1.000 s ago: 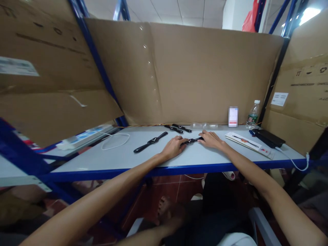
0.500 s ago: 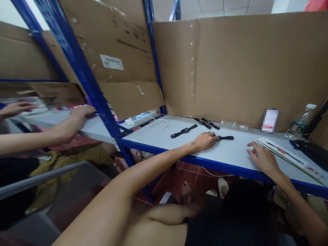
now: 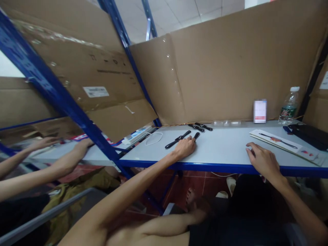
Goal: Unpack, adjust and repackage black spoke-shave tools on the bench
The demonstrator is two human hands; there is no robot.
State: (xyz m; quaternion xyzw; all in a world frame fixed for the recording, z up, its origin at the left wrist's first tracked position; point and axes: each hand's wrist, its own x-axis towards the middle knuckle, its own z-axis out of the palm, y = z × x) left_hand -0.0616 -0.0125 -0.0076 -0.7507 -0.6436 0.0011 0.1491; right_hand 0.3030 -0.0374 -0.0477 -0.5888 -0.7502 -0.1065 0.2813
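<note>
My left hand (image 3: pixel 186 148) is closed over a black smartwatch (image 3: pixel 196 135) that lies on the grey tabletop. One strap end shows past the fingers; the rest is hidden underneath. Just left of that hand, a second black smartwatch (image 3: pixel 178 139) lies flat with its strap stretched out. Farther back are two more, a black watch (image 3: pixel 196 128) and its neighbour (image 3: pixel 204 126), side by side. My right hand (image 3: pixel 263 160) rests at the table's front edge with thumb and fingers apart, holding nothing. Close to it lies a long white box (image 3: pixel 282 141) printed with a watch.
At the back right stand a blurred phone-like screen (image 3: pixel 260 111) and a water bottle (image 3: pixel 288 108). A black pouch-like item (image 3: pixel 311 135) lies at far right. A white cable (image 3: pixel 154 138) and power strip (image 3: pixel 138 135) are left. Beyond the blue post (image 3: pixel 77 112), another person's arms (image 3: pixel 58 167) reach over a neighbouring table.
My left hand has slid the smartwatch leftward, nearer the other one, and turned it so its strap points away. My right hand stays about where it was. The camera view has tilted.
</note>
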